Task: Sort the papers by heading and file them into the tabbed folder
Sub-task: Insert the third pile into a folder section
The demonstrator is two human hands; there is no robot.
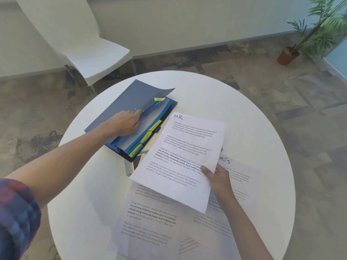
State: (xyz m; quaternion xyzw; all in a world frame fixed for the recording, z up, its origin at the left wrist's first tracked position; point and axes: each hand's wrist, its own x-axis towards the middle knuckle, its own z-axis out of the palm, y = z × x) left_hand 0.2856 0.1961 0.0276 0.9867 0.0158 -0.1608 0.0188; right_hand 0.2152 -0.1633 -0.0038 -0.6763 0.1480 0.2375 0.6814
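Around the tabbed folder [131, 117] everything else arranges itself, so I take it as my landmark: it lies on the round white table [244, 113], toward the far left of the top, its grey-blue cover lifted and curling at the far corner. Behind the folder, off the table, I see a white chair [90, 47]; far to the folder's right, on the floor, a potted plant [293, 51]. Nearer me than the folder, loose papers [150, 218] lie overlapping on the table — one to the right shows a heading ending in "RTS". Just right of the folder, the HR sheet [180, 156] is raised above those papers, its top edge close to the folder's yellow tabs [148, 136]. My right hand [217, 178] pinches that sheet at its right edge, thumb on top, fingers underneath. My left hand [125, 121] rests on the folder with fingers extended, fingertips at the edge of a lifted divider — I cannot tell whether they pinch it. A yellow HR tab [159, 99] sticks out at the folder's far edge
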